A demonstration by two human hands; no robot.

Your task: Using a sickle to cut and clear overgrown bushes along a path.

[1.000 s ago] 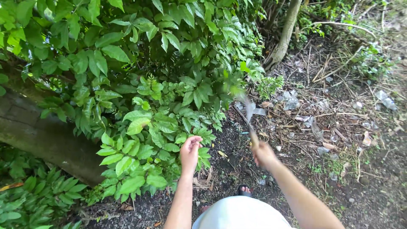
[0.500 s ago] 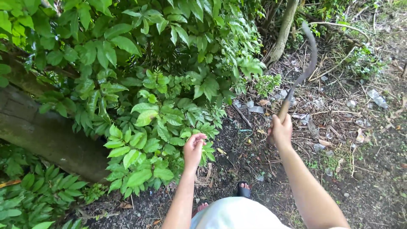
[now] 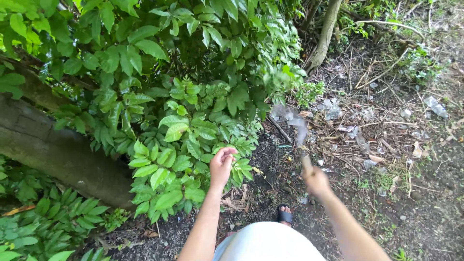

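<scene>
My right hand (image 3: 316, 181) grips the wooden handle of a curved sickle (image 3: 296, 126). The blade is blurred with motion and points up and left toward the edge of a leafy green bush (image 3: 193, 140). My left hand (image 3: 221, 166) pinches a leafy twig at the bush's lower right edge, fingers closed on the leaves. Both arms reach forward from the bottom of the view, the hands about a hand's width apart.
A thick mossy log or low wall (image 3: 53, 150) runs under the bush at left. A thin tree trunk (image 3: 325, 34) rises at top centre. Bare soil with dry sticks, leaf litter and bits of plastic (image 3: 386, 125) lies at right. My sandalled foot (image 3: 284, 214) is below.
The sickle was raised up and right half a second ago; now it has swung down and left toward the bush. My left hand stays on the same leaves.
</scene>
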